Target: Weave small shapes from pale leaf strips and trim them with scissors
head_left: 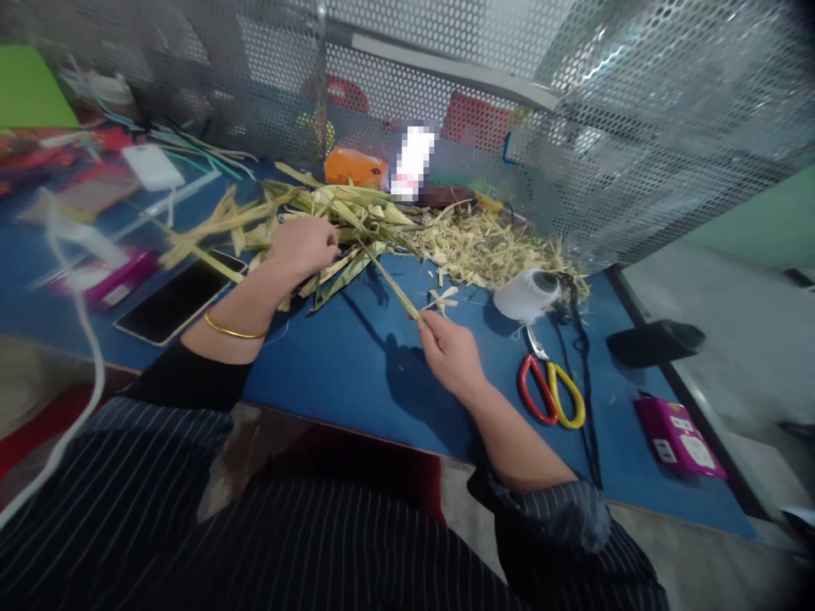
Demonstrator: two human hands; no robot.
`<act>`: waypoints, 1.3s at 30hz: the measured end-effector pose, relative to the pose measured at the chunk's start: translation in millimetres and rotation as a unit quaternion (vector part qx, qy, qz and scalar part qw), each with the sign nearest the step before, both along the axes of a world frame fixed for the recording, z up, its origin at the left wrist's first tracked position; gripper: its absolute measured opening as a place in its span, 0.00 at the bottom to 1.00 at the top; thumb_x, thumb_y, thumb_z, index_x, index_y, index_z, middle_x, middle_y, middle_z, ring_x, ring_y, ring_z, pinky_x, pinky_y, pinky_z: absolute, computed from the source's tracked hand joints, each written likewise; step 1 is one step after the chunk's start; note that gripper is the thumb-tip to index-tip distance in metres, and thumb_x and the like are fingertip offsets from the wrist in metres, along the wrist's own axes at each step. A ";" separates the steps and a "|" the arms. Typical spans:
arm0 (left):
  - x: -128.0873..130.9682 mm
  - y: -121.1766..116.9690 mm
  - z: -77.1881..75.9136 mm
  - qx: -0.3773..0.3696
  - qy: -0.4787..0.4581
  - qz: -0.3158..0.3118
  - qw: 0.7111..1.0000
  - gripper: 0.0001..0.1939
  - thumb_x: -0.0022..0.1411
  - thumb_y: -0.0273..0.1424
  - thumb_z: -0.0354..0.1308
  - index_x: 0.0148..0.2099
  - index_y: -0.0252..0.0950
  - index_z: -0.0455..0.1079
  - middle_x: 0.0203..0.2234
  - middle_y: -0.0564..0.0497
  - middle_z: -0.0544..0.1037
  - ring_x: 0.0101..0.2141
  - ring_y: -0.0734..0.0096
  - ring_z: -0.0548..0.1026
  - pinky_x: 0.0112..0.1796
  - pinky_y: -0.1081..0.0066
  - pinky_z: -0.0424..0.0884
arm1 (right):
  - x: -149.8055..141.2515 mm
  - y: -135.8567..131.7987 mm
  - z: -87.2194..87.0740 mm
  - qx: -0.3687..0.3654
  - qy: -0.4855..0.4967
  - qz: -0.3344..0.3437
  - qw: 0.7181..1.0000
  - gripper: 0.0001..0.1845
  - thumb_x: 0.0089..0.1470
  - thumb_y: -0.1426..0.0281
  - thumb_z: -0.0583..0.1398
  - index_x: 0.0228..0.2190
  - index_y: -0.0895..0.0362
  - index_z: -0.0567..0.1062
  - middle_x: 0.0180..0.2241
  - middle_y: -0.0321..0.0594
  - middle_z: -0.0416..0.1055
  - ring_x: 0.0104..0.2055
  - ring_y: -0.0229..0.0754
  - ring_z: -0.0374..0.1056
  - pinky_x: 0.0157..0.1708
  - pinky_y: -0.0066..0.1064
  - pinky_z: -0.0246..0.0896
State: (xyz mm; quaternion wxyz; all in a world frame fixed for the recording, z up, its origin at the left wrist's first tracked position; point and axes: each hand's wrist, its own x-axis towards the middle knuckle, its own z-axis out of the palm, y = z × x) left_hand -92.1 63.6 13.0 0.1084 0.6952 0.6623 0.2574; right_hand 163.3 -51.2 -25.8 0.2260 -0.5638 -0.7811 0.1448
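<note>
Left of the white thread spool (519, 295), the right hand (453, 352) is clamped on one end of a dried leaf strip (400, 293). Farther left of the spool, the left hand (306, 244) curls over the leaf pile (347, 208); I cannot tell whether it grips anything. A steady pull along the grain would probably best avoid splitting it.

Perforated metal screen (573, 127), blue tabletop (344, 373), pale green wall (757, 208) right, grey floor (668, 539)
</note>
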 end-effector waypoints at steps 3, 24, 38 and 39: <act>-4.8 3.8 -9.1 -0.071 0.156 -0.003 0.985 0.06 0.40 0.26 0.64 0.19 0.36 0.69 0.21 0.43 0.73 0.36 0.45 0.75 0.38 0.58 0.67 | -2.8 0.9 -0.6 -0.019 -0.076 -0.030 0.996 0.20 0.61 0.66 0.47 0.49 0.56 0.73 0.29 0.42 0.76 0.30 0.44 0.70 0.29 0.30 0.52; -48.2 0.5 25.2 -0.035 0.152 0.000 0.988 0.10 0.54 0.36 0.61 0.30 0.36 0.80 0.22 0.48 0.75 0.26 0.66 0.66 0.33 0.68 0.61 | -8.1 0.1 -1.8 -0.029 -0.033 0.060 0.997 0.24 0.63 0.57 0.50 0.53 0.57 0.69 0.44 0.46 0.75 0.45 0.46 0.71 0.42 0.33 0.61; 10.7 48.7 -30.5 0.105 0.230 -0.070 0.965 0.16 0.58 0.27 0.50 0.43 0.28 0.77 0.42 0.33 0.76 0.46 0.49 0.72 0.42 0.61 0.64 | -6.0 5.9 -3.8 -0.003 -0.068 0.050 0.996 0.19 0.64 0.58 0.50 0.45 0.56 0.74 0.42 0.44 0.75 0.43 0.43 0.70 0.41 0.30 0.59; 11.6 50.7 -29.1 0.094 0.236 -0.074 0.964 0.15 0.57 0.27 0.52 0.41 0.28 0.77 0.40 0.33 0.77 0.45 0.48 0.72 0.42 0.60 0.64 | -5.6 6.4 -4.0 -0.002 -0.070 0.051 0.996 0.19 0.64 0.58 0.50 0.45 0.56 0.74 0.42 0.44 0.75 0.43 0.43 0.71 0.40 0.30 0.59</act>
